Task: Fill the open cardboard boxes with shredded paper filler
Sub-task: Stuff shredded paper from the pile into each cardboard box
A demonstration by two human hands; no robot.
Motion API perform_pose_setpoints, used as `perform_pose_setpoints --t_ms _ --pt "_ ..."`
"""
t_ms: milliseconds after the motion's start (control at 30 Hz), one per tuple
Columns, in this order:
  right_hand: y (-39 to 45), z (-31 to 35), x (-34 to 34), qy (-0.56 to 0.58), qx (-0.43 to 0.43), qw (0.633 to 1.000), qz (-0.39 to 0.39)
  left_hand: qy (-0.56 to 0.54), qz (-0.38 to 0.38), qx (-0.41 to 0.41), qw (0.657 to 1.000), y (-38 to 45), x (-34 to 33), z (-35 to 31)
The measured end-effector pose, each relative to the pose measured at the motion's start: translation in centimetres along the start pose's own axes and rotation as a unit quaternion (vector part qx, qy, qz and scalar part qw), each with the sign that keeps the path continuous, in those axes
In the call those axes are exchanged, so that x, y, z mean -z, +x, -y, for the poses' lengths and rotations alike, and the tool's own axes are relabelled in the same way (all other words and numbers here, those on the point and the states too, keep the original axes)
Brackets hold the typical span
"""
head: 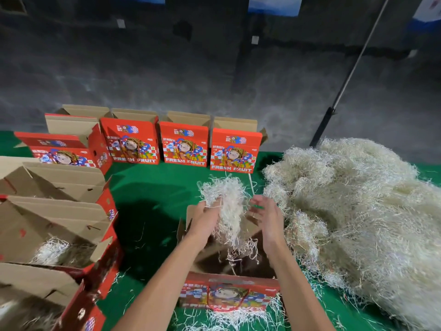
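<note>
An open red "Fresh Fruit" cardboard box (229,297) stands right in front of me on the green table. Above its opening hangs a clump of pale shredded paper (226,201), with strands trailing down into the box. My left hand (205,216) grips the clump from the left. To the right of the clump is my right hand (265,216), fingers relaxed and spread, palm facing the paper. A big heap of the same shredded paper (358,211) lies on the table at the right.
Three open red boxes (183,144) stand in a row at the back. More open boxes (55,211) line the left side, one holding some shredded paper (52,252). A pole (346,80) leans against the dark wall. Loose strands litter the green cloth (152,211).
</note>
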State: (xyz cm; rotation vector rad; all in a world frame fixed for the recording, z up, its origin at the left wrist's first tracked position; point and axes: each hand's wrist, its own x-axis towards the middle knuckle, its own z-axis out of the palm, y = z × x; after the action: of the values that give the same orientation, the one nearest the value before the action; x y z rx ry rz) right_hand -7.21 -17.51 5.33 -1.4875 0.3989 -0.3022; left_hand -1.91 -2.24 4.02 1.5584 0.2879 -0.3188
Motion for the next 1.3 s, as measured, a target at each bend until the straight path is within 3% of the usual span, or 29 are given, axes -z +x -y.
perform_pose_setpoints --t_ms 133,267,367,433,500,567,600,667,767,933,1100,1300 --pt "-1.6 -0.1 -3.4 -0.191 0.038 0.981 -0.016 0.113 0.102 -0.054 0.987 -1.3 -2.0 1.1" --pt "-1.0 -0.4 -2.2 -0.091 0.087 0.990 -0.056 0.109 0.013 -0.180 0.977 -0.8 -0.8 -0.4" --pt "-0.6 0.0 0.0 -0.035 0.055 0.998 -0.027 0.033 -0.039 -0.127 0.991 0.0 1.6 -1.0" --pt "-0.5 0.2 -0.1 -0.009 0.045 0.996 -0.071 -0.067 -0.057 -0.052 0.995 0.1 1.9 -1.2" --pt "-0.7 -0.4 -1.3 -0.032 0.051 0.993 -0.106 -0.140 -0.031 -0.026 0.989 -0.6 0.5 -1.3" --pt "-1.1 -2.0 -3.0 -0.115 0.047 0.990 -0.065 -0.103 0.034 -0.030 0.994 -2.0 -1.6 -0.5" --pt "-1.3 -2.8 -3.5 -0.153 0.042 0.986 -0.044 -0.034 0.051 -0.064 0.996 -2.7 -2.4 0.1" --pt "-1.4 -3.0 -2.7 -0.161 0.042 0.985 -0.047 0.069 -0.010 -0.191 0.979 -2.9 -1.9 0.5" --pt "-1.0 -1.3 -0.3 -0.142 0.052 0.985 -0.081 0.088 -0.075 -0.253 0.961 -1.3 0.4 -0.2" --pt "-0.2 0.3 0.3 -0.100 0.013 0.986 -0.131 0.025 -0.055 -0.198 0.978 -0.9 0.7 -1.3" --pt "-0.2 0.3 1.9 -0.083 -0.001 0.989 -0.121 0.010 -0.068 -0.106 0.992 0.2 3.0 -1.3" --pt "-0.8 0.1 3.0 0.014 -0.024 0.986 -0.167 -0.039 -0.144 -0.051 0.987 0.3 5.5 -0.2"
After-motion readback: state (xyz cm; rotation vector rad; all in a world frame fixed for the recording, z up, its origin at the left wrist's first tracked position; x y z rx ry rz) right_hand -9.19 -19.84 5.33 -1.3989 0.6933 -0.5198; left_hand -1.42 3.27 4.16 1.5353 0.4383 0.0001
